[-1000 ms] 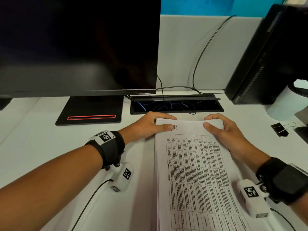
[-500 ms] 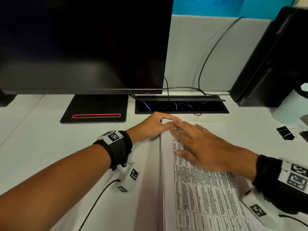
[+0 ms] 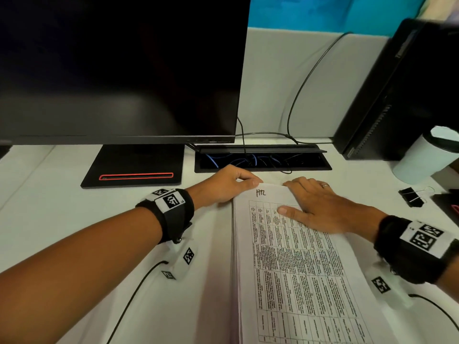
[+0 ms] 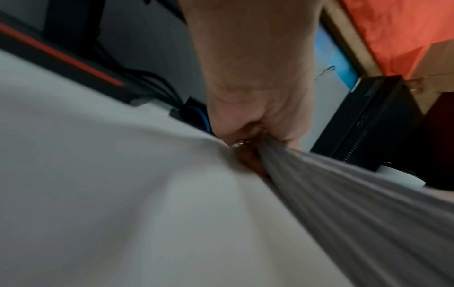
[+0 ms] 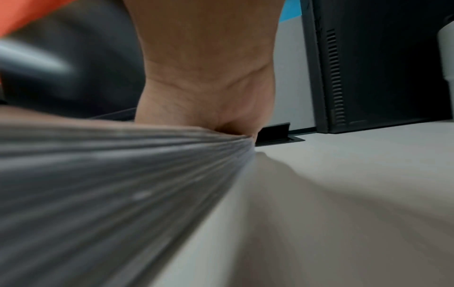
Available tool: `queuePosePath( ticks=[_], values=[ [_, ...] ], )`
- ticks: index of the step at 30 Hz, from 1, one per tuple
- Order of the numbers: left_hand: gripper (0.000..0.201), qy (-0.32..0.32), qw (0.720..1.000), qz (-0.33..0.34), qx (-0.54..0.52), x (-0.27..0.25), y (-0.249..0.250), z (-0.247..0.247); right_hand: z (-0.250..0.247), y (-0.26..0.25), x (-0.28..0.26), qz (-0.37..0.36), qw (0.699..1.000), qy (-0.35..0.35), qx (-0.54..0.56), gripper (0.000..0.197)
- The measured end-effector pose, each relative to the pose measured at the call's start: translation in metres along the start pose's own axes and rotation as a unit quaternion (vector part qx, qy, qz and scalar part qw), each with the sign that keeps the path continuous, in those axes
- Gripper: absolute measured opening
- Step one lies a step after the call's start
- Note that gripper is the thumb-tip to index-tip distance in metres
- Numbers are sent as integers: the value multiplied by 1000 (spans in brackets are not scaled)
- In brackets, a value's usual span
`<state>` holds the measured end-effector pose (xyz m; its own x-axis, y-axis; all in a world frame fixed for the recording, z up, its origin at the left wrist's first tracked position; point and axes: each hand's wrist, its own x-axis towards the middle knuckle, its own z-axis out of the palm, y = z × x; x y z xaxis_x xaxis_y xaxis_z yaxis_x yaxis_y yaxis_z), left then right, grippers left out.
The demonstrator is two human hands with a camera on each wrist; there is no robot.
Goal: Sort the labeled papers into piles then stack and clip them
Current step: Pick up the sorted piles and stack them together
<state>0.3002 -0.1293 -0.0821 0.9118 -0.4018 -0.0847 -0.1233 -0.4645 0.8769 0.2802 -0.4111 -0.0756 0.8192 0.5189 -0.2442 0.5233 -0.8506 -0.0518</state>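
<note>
A thick stack of papers (image 3: 298, 269) lies on the white desk (image 3: 62, 219), its top sheet a printed table with a handwritten label at the top. My left hand (image 3: 250, 181) holds the stack's far left corner, thumb on top and fingers curled round the edge; the left wrist view shows it pinching the sheet edges (image 4: 356, 203). My right hand (image 3: 295, 196) lies flat, palm down, on the stack's upper right part, fingers straight. In the right wrist view the palm (image 5: 209, 108) rests on the stack (image 5: 110, 174). A black binder clip (image 3: 411, 197) lies to the right.
A dark monitor (image 3: 119, 70) on a black base (image 3: 134, 167) stands behind the left hand. An open cable tray (image 3: 260, 160) sits just beyond the stack. A black computer tower (image 3: 402, 90) and a white cup (image 3: 422, 157) stand at the right.
My right hand left the stack's far right corner, swept left across the top sheet, then slid back right and now lies flat there. The left hand kept its hold on the corner.
</note>
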Motion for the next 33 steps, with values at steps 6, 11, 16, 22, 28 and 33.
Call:
queuePosePath(
  ticks=[6, 11, 16, 22, 28, 33],
  values=[
    [34, -118, 959, -33, 256, 23, 41, -1, 6, -3, -5, 9, 999, 27, 22, 84],
    [38, -182, 931, -49, 312, 20, 49, 4, 10, -2, -8, 2, 998, 64, 27, 76],
    [55, -102, 972, -129, 168, 8, 31, -3, 9, -8, -11, 53, 987, 107, 105, 86],
    [44, 84, 943, -195, -255, -23, 43, 14, 8, -5, -27, 259, 815, 173, 489, 112],
    [54, 145, 895, -104, -409, -70, 96, 23, -21, -25, -77, 152, 678, 113, 711, 42],
    [52, 107, 904, -77, -407, -108, 115, 29, -46, -63, -109, 163, 640, 270, 701, 33]
  ],
)
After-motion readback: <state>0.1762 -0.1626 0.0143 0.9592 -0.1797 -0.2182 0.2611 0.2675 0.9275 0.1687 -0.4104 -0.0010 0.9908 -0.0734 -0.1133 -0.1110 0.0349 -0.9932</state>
